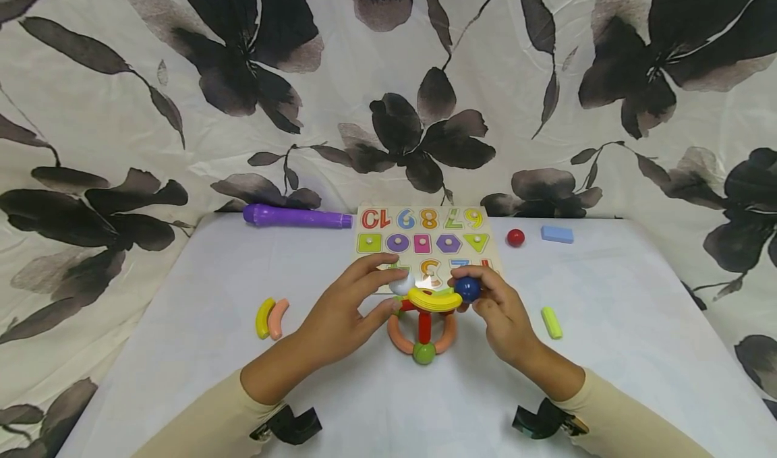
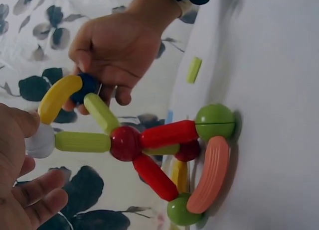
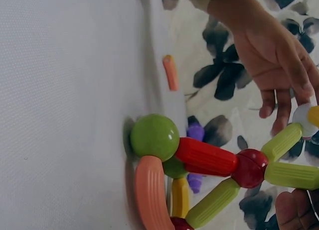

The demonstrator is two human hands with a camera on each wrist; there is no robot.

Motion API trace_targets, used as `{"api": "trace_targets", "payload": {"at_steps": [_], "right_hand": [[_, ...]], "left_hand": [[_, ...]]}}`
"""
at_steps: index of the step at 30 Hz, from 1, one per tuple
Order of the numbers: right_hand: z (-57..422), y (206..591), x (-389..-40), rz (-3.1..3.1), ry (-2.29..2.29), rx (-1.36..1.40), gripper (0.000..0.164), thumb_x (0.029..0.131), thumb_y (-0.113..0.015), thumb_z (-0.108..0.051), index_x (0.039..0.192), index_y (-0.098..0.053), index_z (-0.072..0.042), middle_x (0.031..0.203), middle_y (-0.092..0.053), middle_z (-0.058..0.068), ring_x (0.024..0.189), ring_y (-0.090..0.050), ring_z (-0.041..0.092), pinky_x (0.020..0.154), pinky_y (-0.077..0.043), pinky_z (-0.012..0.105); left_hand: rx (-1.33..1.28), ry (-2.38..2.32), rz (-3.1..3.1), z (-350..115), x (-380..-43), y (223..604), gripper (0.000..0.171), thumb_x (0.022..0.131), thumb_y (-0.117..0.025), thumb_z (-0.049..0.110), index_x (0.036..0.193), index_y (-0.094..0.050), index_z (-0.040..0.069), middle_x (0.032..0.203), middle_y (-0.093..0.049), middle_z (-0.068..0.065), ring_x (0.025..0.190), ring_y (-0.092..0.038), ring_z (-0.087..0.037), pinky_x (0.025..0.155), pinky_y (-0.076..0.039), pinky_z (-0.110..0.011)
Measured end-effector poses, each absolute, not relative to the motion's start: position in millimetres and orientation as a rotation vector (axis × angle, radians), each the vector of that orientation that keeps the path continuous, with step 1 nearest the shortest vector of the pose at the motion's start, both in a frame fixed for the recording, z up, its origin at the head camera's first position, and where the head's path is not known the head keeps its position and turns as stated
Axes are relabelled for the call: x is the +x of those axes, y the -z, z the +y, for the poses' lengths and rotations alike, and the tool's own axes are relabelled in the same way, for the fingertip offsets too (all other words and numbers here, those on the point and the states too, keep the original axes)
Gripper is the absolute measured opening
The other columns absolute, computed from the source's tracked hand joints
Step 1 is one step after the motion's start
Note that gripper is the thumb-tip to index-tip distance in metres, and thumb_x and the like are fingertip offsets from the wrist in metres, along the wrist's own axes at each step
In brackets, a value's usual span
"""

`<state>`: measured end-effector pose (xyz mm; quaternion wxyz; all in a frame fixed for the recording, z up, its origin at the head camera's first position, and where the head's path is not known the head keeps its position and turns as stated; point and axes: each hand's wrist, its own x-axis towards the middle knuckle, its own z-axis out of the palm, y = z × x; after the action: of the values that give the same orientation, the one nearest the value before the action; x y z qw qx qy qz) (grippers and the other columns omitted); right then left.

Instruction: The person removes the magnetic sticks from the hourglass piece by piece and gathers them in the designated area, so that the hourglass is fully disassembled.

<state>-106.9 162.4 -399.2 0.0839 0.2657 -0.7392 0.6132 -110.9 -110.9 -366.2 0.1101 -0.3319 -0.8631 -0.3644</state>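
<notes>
Behind your work hangs a white fabric sheet with dark printed flowers (image 1: 340,107), backing the white-covered tabletop (image 1: 200,343). On it, the flat, pale number-and-shape board (image 1: 361,269) lies just beyond your build, probably to leave the near middle free. Your model of red, green, coral and yellow plastic bars and balls (image 1: 424,328) stands between your hands at the table's middle; its ringed base seems meant to spread the weight beneath the upright red bars. Your left hand (image 1: 349,306) pinches the glossy white ball (image 1: 402,283), and your right hand (image 1: 500,313) grips the dark blue ball (image 1: 467,289), likely to steady both upper ends while the smooth yellow curved bar (image 1: 435,300) bridges them. The long purple plastic stick (image 1: 297,216) lies left of the board, apparently out of the way. Loose parts sit to either side, perhaps for easy reach: a short yellow curved piece (image 1: 264,318) beside a coral curved piece (image 1: 278,319), a lime straight bar (image 1: 552,323), a light blue block (image 1: 557,234) and a small red ball (image 1: 516,237).
</notes>
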Motion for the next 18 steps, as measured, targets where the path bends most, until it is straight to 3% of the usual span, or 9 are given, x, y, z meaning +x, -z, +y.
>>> {"api": "trace_targets", "payload": {"at_steps": [8,18], "right_hand": [[162.7,400.8,-107.2,-2.188,-1.828,0.811,0.051,0.085,-0.032,0.015,0.129,-0.054,0.006,0.118,-0.063,0.02,0.092,-0.062,0.02,0.081,-0.058,0.03],[162.1,401.1,-105.9,-2.225,-1.809,0.787,0.049,0.086,-0.037,0.014,0.13,-0.055,0.004,0.12,-0.062,0.02,0.096,-0.062,0.019,0.082,-0.056,0.025]], "left_hand": [[-0.962,1.213,-2.524,-100.1,-115.6,366.1,0.042,0.094,-0.075,0.01,0.135,-0.064,0.017,0.141,-0.057,0.002,0.11,-0.063,-0.013,0.086,-0.057,-0.029],[-0.932,1.331,-2.506,-97.5,-123.0,368.4,0.041,0.097,-0.069,0.005,0.137,-0.061,0.012,0.14,-0.058,0.001,0.107,-0.064,-0.013,0.092,-0.055,-0.029]]}}
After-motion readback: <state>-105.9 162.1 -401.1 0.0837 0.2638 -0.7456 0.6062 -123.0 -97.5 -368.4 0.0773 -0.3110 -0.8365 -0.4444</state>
